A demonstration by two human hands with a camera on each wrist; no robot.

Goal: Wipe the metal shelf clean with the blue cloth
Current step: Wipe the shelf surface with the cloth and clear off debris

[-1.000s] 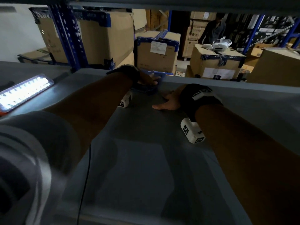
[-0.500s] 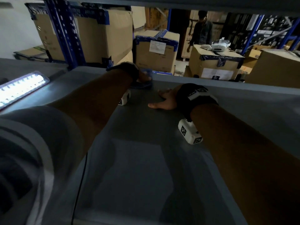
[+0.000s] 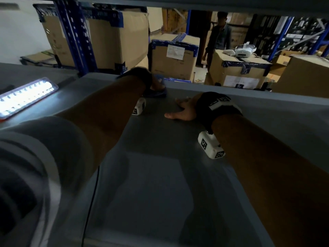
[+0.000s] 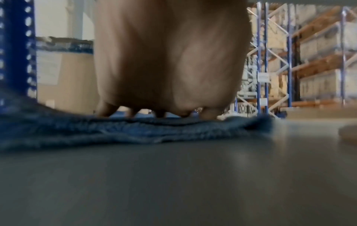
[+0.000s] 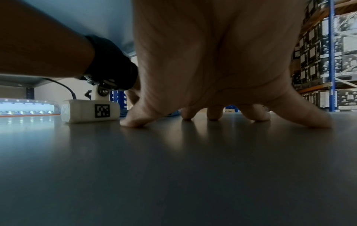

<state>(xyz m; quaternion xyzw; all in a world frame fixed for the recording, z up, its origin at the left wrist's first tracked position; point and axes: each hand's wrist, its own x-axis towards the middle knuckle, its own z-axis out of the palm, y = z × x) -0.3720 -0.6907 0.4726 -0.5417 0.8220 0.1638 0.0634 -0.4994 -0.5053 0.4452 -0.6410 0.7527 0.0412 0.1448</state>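
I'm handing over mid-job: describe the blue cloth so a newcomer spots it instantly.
Start at the grey metal shelf and follow it to its far edge, just right of the blue perforated upright post. There the left hand presses down on the blue cloth. It is the only soft, fuzzy, crumpled thing on the shelf; the right hand beside it rests on bare metal.

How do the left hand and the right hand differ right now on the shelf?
The left hand presses down on the blue cloth, while the right hand rests straight on the bare metal shelf. The left hand reaches to the shelf's far edge; the right hand sits nearer the person. The right hand's fingers are spread wide; the left's stand closer together. Both lie palm down and wear black wrist straps.
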